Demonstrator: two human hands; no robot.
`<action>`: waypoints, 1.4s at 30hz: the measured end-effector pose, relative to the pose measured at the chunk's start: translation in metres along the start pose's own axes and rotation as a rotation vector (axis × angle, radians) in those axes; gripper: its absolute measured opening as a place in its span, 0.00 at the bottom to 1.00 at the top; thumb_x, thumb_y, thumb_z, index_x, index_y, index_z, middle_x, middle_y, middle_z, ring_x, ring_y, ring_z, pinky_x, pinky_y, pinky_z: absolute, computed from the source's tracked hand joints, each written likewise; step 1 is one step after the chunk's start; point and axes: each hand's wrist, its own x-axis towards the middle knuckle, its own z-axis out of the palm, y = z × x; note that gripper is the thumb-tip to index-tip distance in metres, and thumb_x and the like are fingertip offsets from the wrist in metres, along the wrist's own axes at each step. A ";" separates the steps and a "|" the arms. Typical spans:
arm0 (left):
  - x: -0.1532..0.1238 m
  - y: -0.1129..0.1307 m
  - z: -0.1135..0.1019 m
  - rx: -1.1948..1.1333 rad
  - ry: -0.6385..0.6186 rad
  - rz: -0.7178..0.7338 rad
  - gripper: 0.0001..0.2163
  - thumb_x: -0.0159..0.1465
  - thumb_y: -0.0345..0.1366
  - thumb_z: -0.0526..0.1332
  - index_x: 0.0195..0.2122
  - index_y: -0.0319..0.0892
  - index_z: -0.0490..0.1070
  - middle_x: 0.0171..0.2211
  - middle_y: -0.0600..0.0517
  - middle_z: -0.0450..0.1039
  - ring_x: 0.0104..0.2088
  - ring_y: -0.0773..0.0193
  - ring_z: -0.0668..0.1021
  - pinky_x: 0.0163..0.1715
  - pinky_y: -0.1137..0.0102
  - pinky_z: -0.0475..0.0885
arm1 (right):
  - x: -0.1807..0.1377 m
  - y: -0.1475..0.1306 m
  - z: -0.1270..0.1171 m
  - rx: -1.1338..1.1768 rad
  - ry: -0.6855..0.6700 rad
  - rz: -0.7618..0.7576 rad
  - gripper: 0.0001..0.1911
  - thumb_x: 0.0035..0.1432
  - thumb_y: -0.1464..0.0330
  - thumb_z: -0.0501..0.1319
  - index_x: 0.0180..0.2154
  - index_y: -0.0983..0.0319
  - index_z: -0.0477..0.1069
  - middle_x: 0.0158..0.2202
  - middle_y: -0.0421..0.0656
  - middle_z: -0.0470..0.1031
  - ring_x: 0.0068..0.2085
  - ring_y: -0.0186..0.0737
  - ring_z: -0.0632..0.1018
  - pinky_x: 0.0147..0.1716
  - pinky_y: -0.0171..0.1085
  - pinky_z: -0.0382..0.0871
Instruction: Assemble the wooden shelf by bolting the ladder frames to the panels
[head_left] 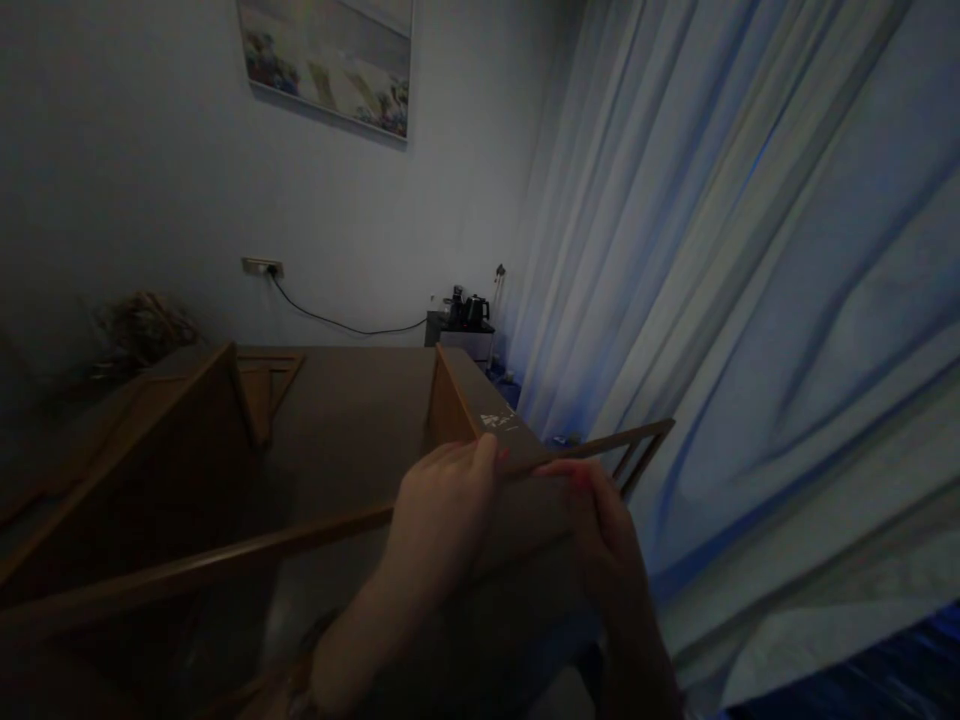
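A long wooden frame (300,542) runs from the lower left up to the right, where its slatted end (637,445) sticks out past the table. My left hand (446,505) is closed around its rail near the middle. Further right, my right hand (606,530) pinches the same rail between thumb and fingers. Just beyond my hands, small white pieces (493,420) lie on the dark tabletop (352,400); they are too small to name. The dim light hides my lower fingers.
An upright wooden panel (454,395) stands on the table behind my left hand. More wooden panels (172,440) lean at the left. White curtains (720,300) hang close on the right. A black kettle (476,311) stands on a small cabinet (465,342) at the back.
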 end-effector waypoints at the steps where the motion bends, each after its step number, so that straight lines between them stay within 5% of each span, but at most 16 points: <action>1: 0.000 0.000 0.001 0.007 0.002 0.000 0.11 0.68 0.33 0.46 0.31 0.41 0.64 0.26 0.51 0.75 0.25 0.63 0.75 0.24 0.71 0.64 | -0.007 0.003 0.003 0.022 0.038 0.040 0.16 0.69 0.58 0.45 0.38 0.56 0.69 0.33 0.39 0.70 0.36 0.37 0.70 0.39 0.38 0.60; 7: 0.000 0.000 0.002 0.046 0.073 0.029 0.13 0.69 0.34 0.46 0.29 0.41 0.63 0.22 0.52 0.73 0.23 0.66 0.74 0.24 0.72 0.64 | -0.038 0.023 0.021 -0.050 0.151 0.179 0.21 0.68 0.56 0.44 0.28 0.58 0.62 0.26 0.38 0.64 0.30 0.37 0.67 0.32 0.36 0.59; 12: 0.001 0.001 0.001 0.066 0.113 0.022 0.15 0.69 0.35 0.45 0.28 0.40 0.64 0.21 0.52 0.72 0.21 0.67 0.73 0.24 0.73 0.64 | -0.072 0.093 0.024 -0.416 0.085 0.067 0.20 0.67 0.60 0.44 0.31 0.59 0.67 0.28 0.42 0.68 0.33 0.42 0.69 0.40 0.44 0.58; 18: 0.001 0.000 0.005 0.077 0.113 0.043 0.15 0.69 0.35 0.45 0.28 0.41 0.65 0.22 0.51 0.73 0.22 0.65 0.73 0.25 0.71 0.65 | -0.112 0.166 0.024 -0.700 -0.253 -0.072 0.14 0.65 0.66 0.47 0.36 0.54 0.71 0.37 0.44 0.73 0.40 0.45 0.71 0.43 0.44 0.58; 25: -0.001 -0.001 0.002 0.042 0.034 0.031 0.14 0.69 0.34 0.45 0.30 0.41 0.65 0.23 0.51 0.72 0.23 0.64 0.73 0.24 0.71 0.63 | -0.119 0.170 0.040 -0.791 -0.280 -0.046 0.15 0.65 0.74 0.45 0.38 0.57 0.69 0.40 0.43 0.73 0.42 0.42 0.70 0.47 0.44 0.54; 38: -0.001 0.002 -0.006 0.018 -0.013 0.008 0.13 0.68 0.34 0.45 0.31 0.40 0.66 0.26 0.50 0.74 0.26 0.65 0.74 0.27 0.72 0.65 | -0.114 0.175 0.044 -0.819 -0.298 -0.176 0.11 0.66 0.67 0.48 0.41 0.58 0.68 0.42 0.45 0.73 0.43 0.44 0.70 0.49 0.46 0.54; 42: -0.001 0.001 -0.001 0.030 0.014 0.012 0.15 0.69 0.35 0.44 0.30 0.41 0.66 0.24 0.50 0.73 0.25 0.65 0.74 0.26 0.72 0.66 | -0.099 0.147 0.032 -0.698 -0.206 -0.138 0.12 0.65 0.68 0.47 0.40 0.58 0.68 0.37 0.45 0.73 0.39 0.44 0.71 0.44 0.45 0.59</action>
